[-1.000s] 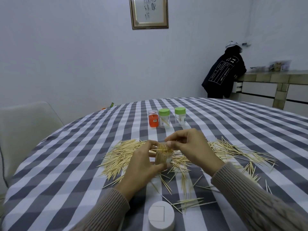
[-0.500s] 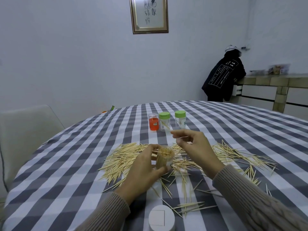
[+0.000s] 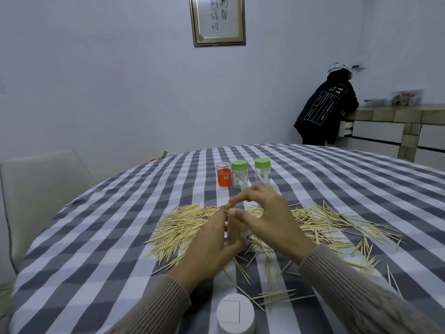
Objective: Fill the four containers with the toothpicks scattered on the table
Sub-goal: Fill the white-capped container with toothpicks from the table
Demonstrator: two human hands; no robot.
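L hand (image 3: 212,239) grips small clear toothpick-packed container (image 3: 234,233) mid-table; R hand (image 3: 269,215) over its mouth, pinch state unclear, blurry. Keep container upright, feed pale wooden toothpicks (image 3: 183,225) tips-aligned.

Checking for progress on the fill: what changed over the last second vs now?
The right hand lifted off the container half a second ago, apparently pinching a toothpick, and has now come back down over its mouth; blur hides whether it holds anything. The left hand keeps gripping that container. The scattered toothpicks, the three far jars and the white lid stayed put.
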